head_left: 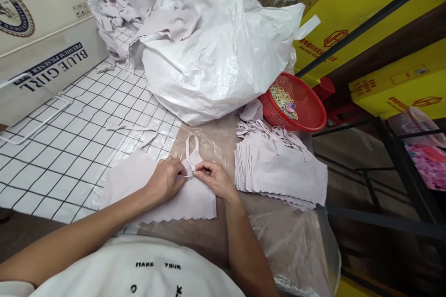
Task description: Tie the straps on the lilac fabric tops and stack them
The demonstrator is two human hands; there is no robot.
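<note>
A pale lilac bra top [195, 199] with a scalloped lower edge lies flat on the table in front of me. One of its thin straps [188, 143] loops upward past my fingers. My left hand [166, 177] is closed in a pinch at the strap's base, from the left. From the right, the fingertips of my right hand [214, 178] pinch the same strap area, close to the left fingers. What lies exactly between the fingertips is too small to make out. Right of my hands is a stack of similar bra tops [282, 167], straps bunched at the far side.
A large white plastic bag [216, 55] of lilac fabric stands beyond my hands. Beside it, a red basket [310, 106] holds small bands. A carton [52, 55] stands on the grid-patterned cloth [87, 148] at left. A dark metal rack [393, 162] and yellow boxes [348, 4] are at right.
</note>
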